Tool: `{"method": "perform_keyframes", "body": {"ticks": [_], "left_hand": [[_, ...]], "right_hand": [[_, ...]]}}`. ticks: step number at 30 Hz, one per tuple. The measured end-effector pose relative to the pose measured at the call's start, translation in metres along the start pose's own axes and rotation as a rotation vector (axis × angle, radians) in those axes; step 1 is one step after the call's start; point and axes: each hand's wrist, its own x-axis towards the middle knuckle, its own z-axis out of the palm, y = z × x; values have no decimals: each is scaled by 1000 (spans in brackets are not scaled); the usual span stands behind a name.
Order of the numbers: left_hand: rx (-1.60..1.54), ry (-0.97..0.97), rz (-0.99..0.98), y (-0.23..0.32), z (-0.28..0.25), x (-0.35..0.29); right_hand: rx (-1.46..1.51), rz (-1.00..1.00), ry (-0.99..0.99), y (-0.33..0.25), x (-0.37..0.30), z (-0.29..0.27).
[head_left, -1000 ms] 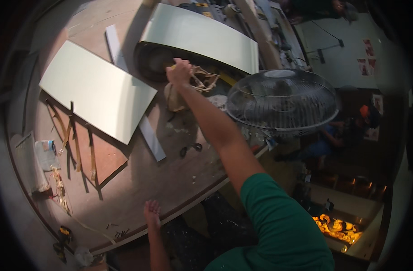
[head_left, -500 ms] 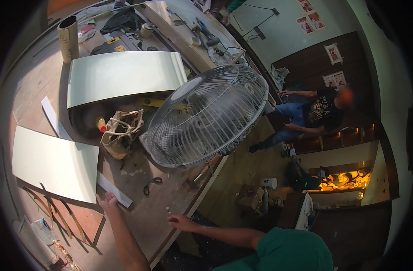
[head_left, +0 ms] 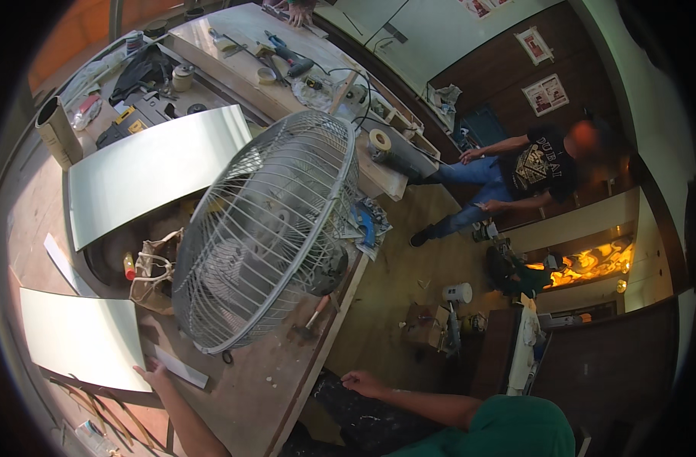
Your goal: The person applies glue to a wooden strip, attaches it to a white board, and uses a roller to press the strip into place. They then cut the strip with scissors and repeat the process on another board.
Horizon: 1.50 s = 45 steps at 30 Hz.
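See the left hand (head_left: 156, 375) shifted from just beside a corner half a second ago to right on it now, at the edge of the near curved panel (head_left: 85, 331)! Note the right hand (head_left: 364, 384) too, drawn back off the table (head_left: 245, 407), and the fan (head_left: 264, 236) looming larger in a swung view.

Find the near curved panel left of the fan and toward the near side, touched at its fan-side corner. Pinched there or merely rested upon? Cannot tell from here. Over on the right hand: half curled, past the tabletop on the near side of the fan, apparently empty; no telling about contact at the fingertips.

Easy does it at that corner: best to take the edge lightly, spare the glossy face, and add support at a second point before any shift, to avoid flexing or scraping. Mind the pale strip (head_left: 182, 368), poking out fanward.

Now to the containers! Just left of the fan, a canvas bag (head_left: 156, 297), contents too dark to read; beside it, a red-capped bottle (head_left: 128, 265). Farther left and beyond the fan, an upright open tube (head_left: 58, 141). Right of the fan, on the floor, a white bucket (head_left: 457, 294) and a cardboard box (head_left: 422, 321), contents unclear.
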Motion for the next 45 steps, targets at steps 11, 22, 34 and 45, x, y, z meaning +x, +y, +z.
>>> {"method": "perform_keyframes", "body": {"ticks": [11,22,34,45], "left_hand": [[-107,-473,78,28,41,-100],[-105,-572,269,129,134,-233],[1801,-353,1360,274,291,-492],[609,-458,111,331,56,-848]], "right_hand": [[0,-15,-103,-4,-15,-9],[12,-13,-113,-4,-55,-20],[258,-126,97,7,-88,-39],[-8,-262,-142,-72,-47,-43]]}}
